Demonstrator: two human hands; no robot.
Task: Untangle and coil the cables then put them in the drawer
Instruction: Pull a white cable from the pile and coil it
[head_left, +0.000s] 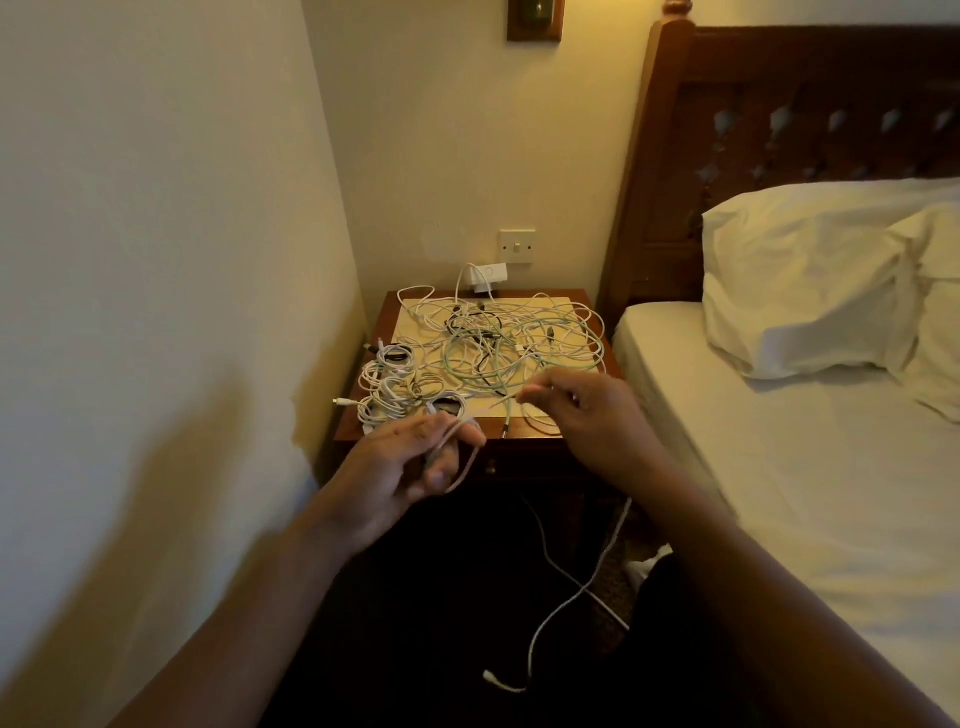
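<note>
Both on white cable (483, 413): left grip (415, 462) curls round its loop, right grip (576, 410) pinches it. Pull too hard & tangle (498, 343) may slide off counter (387, 325).

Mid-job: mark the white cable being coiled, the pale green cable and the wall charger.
white cable (488, 410): head view, taut raised span.
pale green cable (507, 404): head view, strand nearing its plug.
wall charger (487, 273): head view, white body.

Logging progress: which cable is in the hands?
The white cable stretched from left hand to right hand, held up; the other cables lie on the nightstand.
</note>
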